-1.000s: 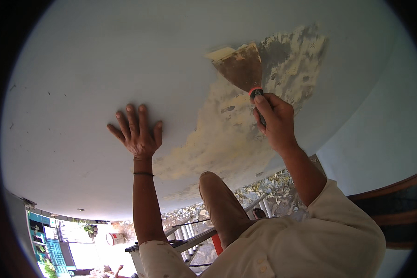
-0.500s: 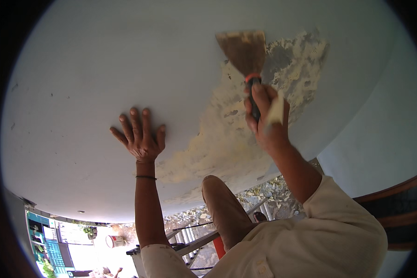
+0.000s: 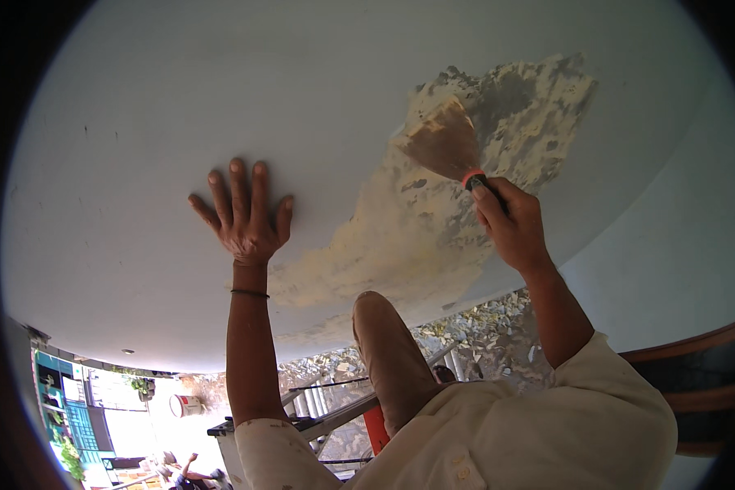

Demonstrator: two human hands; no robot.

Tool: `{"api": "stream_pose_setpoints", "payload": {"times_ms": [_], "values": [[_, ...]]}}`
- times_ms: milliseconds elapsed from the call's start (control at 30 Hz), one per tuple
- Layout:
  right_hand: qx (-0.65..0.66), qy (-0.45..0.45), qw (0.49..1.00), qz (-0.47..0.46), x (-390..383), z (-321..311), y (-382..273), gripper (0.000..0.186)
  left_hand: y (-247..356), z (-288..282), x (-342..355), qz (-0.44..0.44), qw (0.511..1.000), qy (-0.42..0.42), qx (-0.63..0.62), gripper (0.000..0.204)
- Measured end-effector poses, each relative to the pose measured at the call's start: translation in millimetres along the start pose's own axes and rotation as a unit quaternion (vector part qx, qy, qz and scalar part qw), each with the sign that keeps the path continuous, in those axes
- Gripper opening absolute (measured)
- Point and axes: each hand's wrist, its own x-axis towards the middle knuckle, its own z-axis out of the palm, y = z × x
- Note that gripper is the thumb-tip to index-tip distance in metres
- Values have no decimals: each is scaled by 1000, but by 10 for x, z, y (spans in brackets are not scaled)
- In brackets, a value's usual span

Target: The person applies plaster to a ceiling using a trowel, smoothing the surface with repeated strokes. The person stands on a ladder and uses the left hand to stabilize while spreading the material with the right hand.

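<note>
Flat against the pale grey wall (image 3: 163,106) rests my left hand (image 3: 251,220), fingers spread and holding nothing. My right hand (image 3: 513,219) grips the dark handle of a scraper (image 3: 445,143) with a wide, stained metal blade and a red collar. The blade lies over a rough patch (image 3: 539,114) where the paint has come off, showing yellowish and grey layers. Its edge points up and left, near the patch's left border. A paler yellow bare area (image 3: 384,237) runs down from there, between my two hands.
Below me are a ladder (image 3: 335,420) and a red object (image 3: 377,429) beside my bent knee (image 3: 384,327). Paint flakes (image 3: 498,327) litter the floor along the wall's foot. A white bucket (image 3: 186,406) stands lower left, near another person (image 3: 189,474). A brown wooden frame (image 3: 702,351) is at right.
The scraper has moved down and tilted left, onto the patch; the bare area now reaches further at its upper left. A pale flake near my right wrist is gone. My left hand stays on the wall.
</note>
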Motion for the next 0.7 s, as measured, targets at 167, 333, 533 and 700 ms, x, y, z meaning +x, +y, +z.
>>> {"api": "stream_pose_setpoints", "payload": {"times_ms": [167, 333, 533, 700], "values": [[-6, -24, 999, -39, 61, 78, 29, 29, 55, 1, -20, -8, 1000, -6, -4, 62], [6, -1, 1000, -2, -25, 149, -11, 29, 22, 14, 13, -8, 1000, 5, -11, 62], [62, -10, 998, -12, 61, 332, -115, 29, 35, 31, -6, -21, 1000, 0, -4, 61], [74, 16, 997, -2, -44, 364, -25, 28, 54, 5, -12, -23, 1000, -7, -10, 61]]}}
